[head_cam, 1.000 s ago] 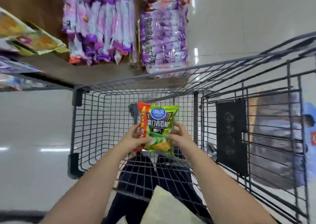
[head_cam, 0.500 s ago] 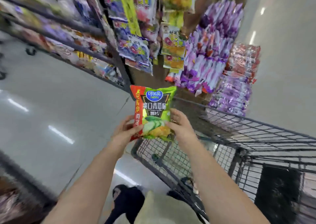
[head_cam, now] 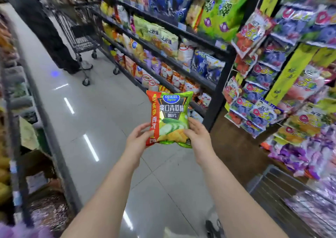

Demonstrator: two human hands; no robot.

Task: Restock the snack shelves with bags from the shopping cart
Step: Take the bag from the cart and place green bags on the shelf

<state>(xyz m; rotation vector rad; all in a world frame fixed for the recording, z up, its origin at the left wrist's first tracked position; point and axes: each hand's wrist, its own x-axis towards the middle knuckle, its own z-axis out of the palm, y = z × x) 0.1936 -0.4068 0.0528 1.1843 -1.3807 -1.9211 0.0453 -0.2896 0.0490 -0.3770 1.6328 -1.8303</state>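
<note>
The left hand (head_cam: 139, 137) and right hand (head_cam: 197, 136) each pinch a bottom corner of a green chip bag (head_cam: 171, 114), thumbs on its printed front. The bag is in the air over the aisle floor, upright with its long axis vertical and its label facing the person. The snack shelves (head_cam: 217, 101) lie ahead and to the right of it, their near end just past the bag, so the right hand is nearer. The cart (head_cam: 272, 181) sits low at the right. Half a second ago the bag hung above the cart's front corner. Now the view has swung to the shelves and the grip is unchanged.
</note>
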